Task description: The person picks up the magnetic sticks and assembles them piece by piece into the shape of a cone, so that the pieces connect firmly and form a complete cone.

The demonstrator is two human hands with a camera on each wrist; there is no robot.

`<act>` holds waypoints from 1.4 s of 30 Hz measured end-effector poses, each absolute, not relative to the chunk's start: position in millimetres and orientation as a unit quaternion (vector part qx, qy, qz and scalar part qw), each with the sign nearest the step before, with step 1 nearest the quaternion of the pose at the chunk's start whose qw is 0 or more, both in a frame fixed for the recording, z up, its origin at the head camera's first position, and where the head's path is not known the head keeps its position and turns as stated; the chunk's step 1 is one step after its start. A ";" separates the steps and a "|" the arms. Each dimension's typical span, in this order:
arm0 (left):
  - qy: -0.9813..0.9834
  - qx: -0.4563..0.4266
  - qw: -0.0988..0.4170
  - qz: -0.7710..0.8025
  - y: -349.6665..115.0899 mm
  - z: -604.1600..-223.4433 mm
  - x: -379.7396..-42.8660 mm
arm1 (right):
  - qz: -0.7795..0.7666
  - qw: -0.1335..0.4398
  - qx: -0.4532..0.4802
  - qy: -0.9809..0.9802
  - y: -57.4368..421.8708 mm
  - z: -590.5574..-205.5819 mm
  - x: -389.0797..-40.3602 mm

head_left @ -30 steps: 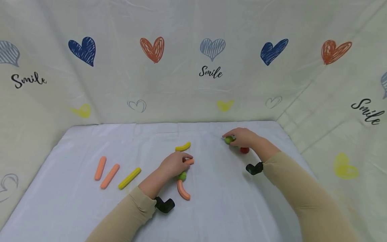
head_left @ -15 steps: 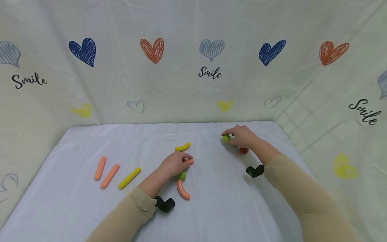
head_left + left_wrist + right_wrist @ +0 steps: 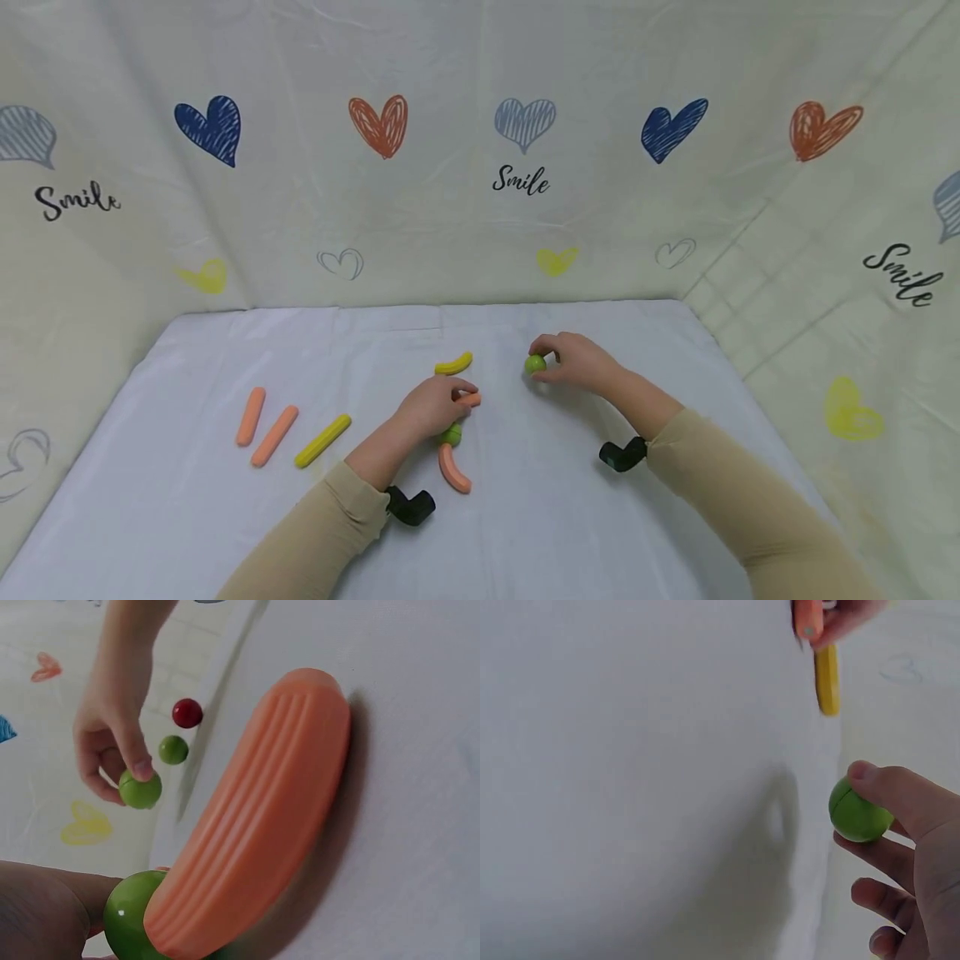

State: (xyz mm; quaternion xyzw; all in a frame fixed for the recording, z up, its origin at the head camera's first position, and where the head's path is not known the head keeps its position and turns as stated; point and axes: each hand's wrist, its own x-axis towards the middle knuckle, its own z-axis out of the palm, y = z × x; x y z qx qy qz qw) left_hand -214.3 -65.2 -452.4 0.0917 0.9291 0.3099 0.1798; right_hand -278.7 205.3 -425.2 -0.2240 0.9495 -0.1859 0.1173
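Observation:
My left hand (image 3: 431, 407) stays low at the middle of the table, pinching an orange stick (image 3: 470, 400). Beside its fingers sits a green ball (image 3: 451, 435), which touches the end of a curved orange stick (image 3: 454, 469); that stick looms large in the left wrist view. Just beyond the hand lies a curved yellow stick (image 3: 454, 363). Over the right part of the table, my right hand (image 3: 577, 362) pinches a second green ball (image 3: 859, 814) between thumb and fingers, held above the cloth.
Two straight orange sticks (image 3: 251, 416) and a straight yellow stick (image 3: 322, 441) lie to the left. In the left wrist view, another green ball (image 3: 174, 750) and a red ball (image 3: 187, 713) sit beyond the right hand. A heart-printed sheet (image 3: 450, 208) hangs behind the table.
My right hand has carried the green ball leftward and nearer to me. The red ball, earlier visible under that hand, is hidden in the head view. My left hand has stayed put.

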 end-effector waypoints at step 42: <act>0.924 0.121 0.185 0.311 -70.0 -443.7 -218.6 | -0.234 0.097 -0.213 0.944 147.9 -443.1 -220.5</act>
